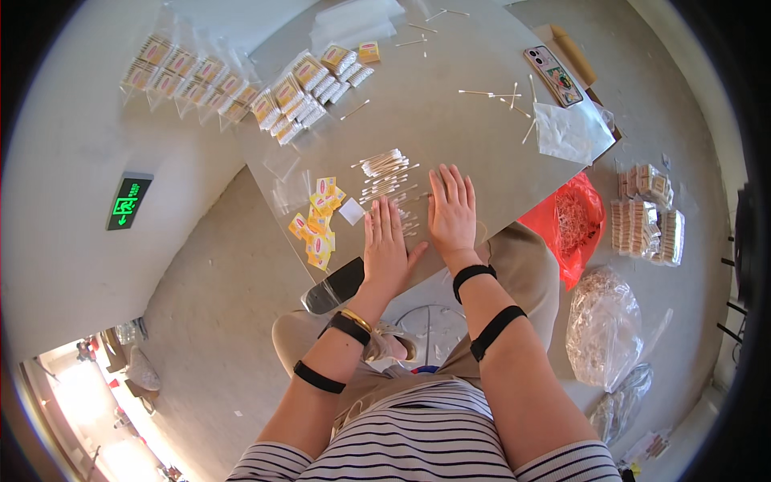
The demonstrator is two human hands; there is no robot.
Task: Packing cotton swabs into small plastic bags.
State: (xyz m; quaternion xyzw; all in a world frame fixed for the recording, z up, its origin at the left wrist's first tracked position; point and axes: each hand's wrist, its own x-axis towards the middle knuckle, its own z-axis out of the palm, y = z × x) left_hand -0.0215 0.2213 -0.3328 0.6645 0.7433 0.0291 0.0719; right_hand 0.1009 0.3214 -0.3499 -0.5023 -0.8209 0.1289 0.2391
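Note:
My left hand point(386, 249) lies near the table's front edge with its fingers stretched out and its thumb apart. To its right, my right hand point(453, 210) is also flat, fingers extended. Several cotton swabs point(409, 223) lie between the two hands, partly hidden by them. Just beyond the fingertips is a loose heap of cotton swabs point(385, 173), most lying crosswise. A small white card point(352, 211) sits beside my left fingers. Left of it are scattered yellow-and-white printed cards point(320, 221). Neither hand grips anything.
Bundled swab packs point(309, 84) stand at the table's far left, near clear plastic sleeves point(291, 191). A dark flat object point(336, 287) is by my left wrist. A phone point(554, 76) and a clear bag point(564, 130) lie far right. A red bag point(572, 229) hangs beside the table.

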